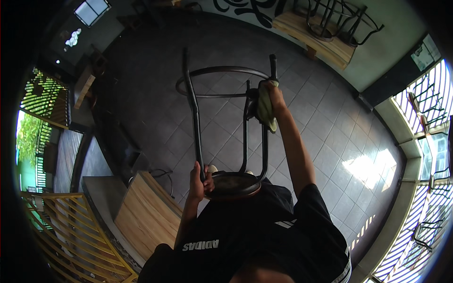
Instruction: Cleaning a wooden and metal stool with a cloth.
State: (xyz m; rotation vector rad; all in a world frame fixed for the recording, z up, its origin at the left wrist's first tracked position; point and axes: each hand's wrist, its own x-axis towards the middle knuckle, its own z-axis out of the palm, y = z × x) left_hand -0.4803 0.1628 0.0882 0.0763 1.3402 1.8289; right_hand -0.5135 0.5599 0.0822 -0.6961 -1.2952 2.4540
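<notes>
A dark metal stool point(195, 116) is held tipped in front of me, its legs pointing away and its round seat point(231, 184) against my lap. My left hand point(202, 182) grips one leg close to the seat. Farther out, my right hand point(274, 94) presses a yellow-green cloth point(265, 106) around another leg, near where the ring brace point(230, 69) meets it. The cloth hides part of that leg and some of the fingers. Dark material beside the cloth, around the leg, is hard to make out.
A wooden table point(150, 215) stands close on my left, beside a yellow slatted railing point(78, 230). At the far right, upturned stools point(329, 24) rest on a wooden bench top point(315, 40). Grey tiles point(318, 131) cover the floor. More stools point(430, 113) line the window side.
</notes>
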